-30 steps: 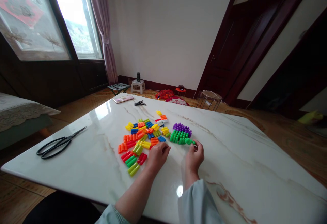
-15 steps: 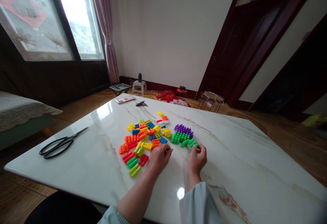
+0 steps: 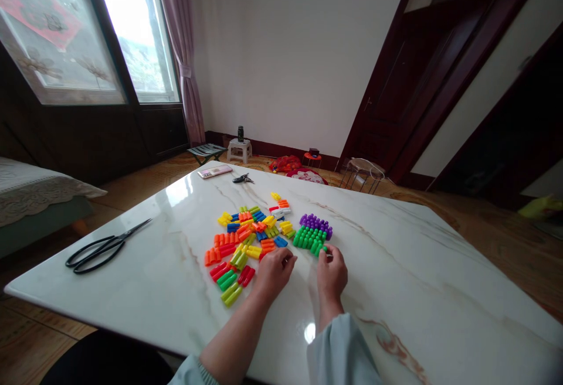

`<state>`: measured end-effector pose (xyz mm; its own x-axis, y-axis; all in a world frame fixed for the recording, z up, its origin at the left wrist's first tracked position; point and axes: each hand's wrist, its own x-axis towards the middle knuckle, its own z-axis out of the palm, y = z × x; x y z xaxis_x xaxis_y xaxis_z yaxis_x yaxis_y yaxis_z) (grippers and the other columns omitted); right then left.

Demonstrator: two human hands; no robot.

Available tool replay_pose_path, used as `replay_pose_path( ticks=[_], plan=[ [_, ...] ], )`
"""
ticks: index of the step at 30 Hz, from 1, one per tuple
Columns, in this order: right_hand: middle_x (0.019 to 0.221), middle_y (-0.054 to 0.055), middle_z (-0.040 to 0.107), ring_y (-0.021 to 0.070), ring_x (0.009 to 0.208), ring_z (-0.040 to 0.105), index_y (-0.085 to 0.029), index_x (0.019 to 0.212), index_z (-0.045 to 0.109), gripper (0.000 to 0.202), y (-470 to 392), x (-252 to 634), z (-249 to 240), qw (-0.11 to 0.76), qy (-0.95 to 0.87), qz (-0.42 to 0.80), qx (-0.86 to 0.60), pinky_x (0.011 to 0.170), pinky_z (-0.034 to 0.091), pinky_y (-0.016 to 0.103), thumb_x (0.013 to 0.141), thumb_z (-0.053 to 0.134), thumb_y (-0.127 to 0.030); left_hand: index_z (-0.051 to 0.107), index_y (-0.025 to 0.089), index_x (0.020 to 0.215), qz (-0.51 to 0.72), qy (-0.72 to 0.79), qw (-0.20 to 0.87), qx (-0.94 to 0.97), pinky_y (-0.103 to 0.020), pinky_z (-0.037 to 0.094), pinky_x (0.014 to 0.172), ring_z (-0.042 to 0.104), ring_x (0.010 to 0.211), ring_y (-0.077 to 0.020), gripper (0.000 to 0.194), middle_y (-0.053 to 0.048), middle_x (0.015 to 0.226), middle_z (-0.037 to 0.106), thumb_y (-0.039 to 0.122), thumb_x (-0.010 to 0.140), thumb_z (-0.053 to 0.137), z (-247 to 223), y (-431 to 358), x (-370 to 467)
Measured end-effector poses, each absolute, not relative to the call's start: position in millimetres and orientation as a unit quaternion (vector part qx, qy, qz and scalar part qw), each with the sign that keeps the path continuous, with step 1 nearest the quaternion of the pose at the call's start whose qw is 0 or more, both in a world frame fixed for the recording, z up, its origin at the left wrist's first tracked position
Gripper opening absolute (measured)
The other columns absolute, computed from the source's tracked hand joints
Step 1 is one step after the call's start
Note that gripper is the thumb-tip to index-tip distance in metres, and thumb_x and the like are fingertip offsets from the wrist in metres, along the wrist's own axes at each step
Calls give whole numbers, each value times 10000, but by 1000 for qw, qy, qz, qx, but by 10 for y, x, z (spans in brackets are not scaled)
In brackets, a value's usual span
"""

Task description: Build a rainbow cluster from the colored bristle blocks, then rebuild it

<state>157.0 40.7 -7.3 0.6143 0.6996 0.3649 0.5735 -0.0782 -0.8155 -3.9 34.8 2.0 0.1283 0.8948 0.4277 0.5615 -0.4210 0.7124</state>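
Purple pieces and green pieces stand side by side in a tight block on the marble-look table. My right hand has its thumb and forefinger closed on a green piece at the block's near right corner. Left of it, my left hand rests by the loose pile, its fingers curled inward; what they hold, if anything, is hidden. The mixed pile holds orange pieces, red pieces, yellow pieces, blue pieces and lime pieces, lying flat.
Black-handled scissors lie on the table at the left. Toward the far edge are a phone and a bunch of keys. Beyond the table stand a white stool and a round-topped stool.
My right hand has moved slightly left, and the green piece at its fingertips now sits against the other green ones. My left hand has barely moved.
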Motion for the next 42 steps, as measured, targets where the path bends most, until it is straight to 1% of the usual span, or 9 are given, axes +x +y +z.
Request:
replay_pose_path(
  ticks=[6,15,25,29,31,33,36,39,42],
  plan=[
    [987,133,659,198,767,576,-132,1025,631,383,458,1655,-135,630,-368,7,-683,732,449,305,792,455,-380,611,184,711,419,513,199,723,-210,360,558,555,594,-126,197,-14,667,634,293,855,535,26,343,-33],
    [953,158,694,243,829,612,-121,944,683,374,646,1904,-179,525,-434,42,-731,788,462,343,725,443,-306,632,194,739,410,515,197,727,-219,373,570,570,605,-133,192,-19,692,650,295,861,523,3,352,-22],
    [1004,171,703,220,817,656,-82,1165,575,509,586,1862,-183,583,-412,67,-698,768,479,317,729,442,-310,635,185,734,410,514,193,728,-213,364,572,558,598,-123,176,-14,681,644,279,854,546,32,355,-22],
    [1056,162,678,191,735,631,-110,1112,584,446,520,1822,-106,593,-398,41,-699,708,468,295,755,456,-345,640,184,742,409,514,191,729,-216,364,575,564,607,-125,170,-19,696,654,271,853,546,37,360,-20],
    [1006,139,685,187,717,610,-132,1032,614,397,478,1740,-56,587,-408,17,-699,686,454,287,794,458,-409,640,185,738,411,514,192,728,-216,359,568,563,604,-124,167,-18,691,654,273,850,553,40,361,-16],
    [882,109,698,189,704,602,-151,940,639,389,443,1609,-15,557,-469,46,-684,669,440,277,833,434,-464,638,185,725,414,514,190,726,-217,356,564,561,601,-125,170,-18,683,653,274,846,560,46,357,-14],
    [745,61,695,182,668,601,-197,813,658,340,407,1378,16,412,-590,117,-684,609,393,258,864,433,-447,636,184,707,419,519,188,721,-218,357,566,563,607,-128,180,-21,680,654,277,843,563,51,347,-14],
    [809,34,711,169,684,612,-242,838,669,226,386,1214,32,267,-627,93,-726,560,320,246,868,472,-348,634,185,700,422,522,186,717,-216,356,565,557,601,-123,185,-17,678,649,262,847,550,38,345,-13],
    [867,24,710,160,723,628,-253,904,650,199,374,1157,49,218,-634,63,-739,556,299,241,897,462,-318,629,184,695,424,518,185,720,-215,358,567,554,602,-119,180,-11,674,640,243,842,546,18,356,-12]
  ],
)
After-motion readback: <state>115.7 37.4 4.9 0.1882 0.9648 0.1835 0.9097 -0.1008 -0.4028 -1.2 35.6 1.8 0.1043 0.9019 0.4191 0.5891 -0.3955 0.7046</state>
